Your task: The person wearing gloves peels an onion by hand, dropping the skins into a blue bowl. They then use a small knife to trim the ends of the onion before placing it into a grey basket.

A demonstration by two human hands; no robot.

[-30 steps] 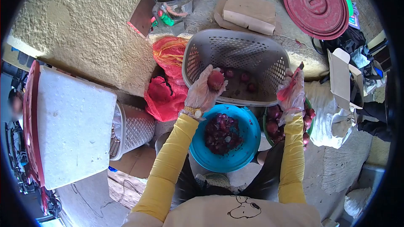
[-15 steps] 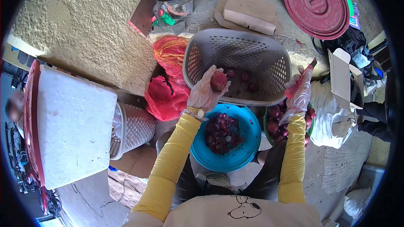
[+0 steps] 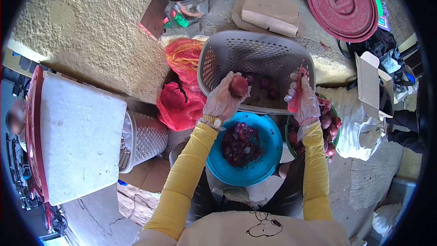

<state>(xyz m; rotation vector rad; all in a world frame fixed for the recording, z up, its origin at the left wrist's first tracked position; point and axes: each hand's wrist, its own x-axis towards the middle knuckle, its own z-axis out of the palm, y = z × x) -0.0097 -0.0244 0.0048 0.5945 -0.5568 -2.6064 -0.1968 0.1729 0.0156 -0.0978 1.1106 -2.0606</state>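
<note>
A red onion is held in my gloved left hand, over the near left rim of the grey basket. My right hand, also in a clear plastic glove, is closed round a red-handled knife at the basket's right side. A few onions lie on the basket floor. Below the hands stands a blue basin with dark red onion peels in it. Partly under my right forearm, a green basin holds several red onions.
A red mesh sack leans left of the basket. Further left are a white foam lid and another perforated basket. Flat cardboard, a round red lid, an open carton and a white sack lie beyond and right.
My right hand has moved left with the knife, from above the green basin to the basket's right side. My left hand and its onion have barely shifted.
</note>
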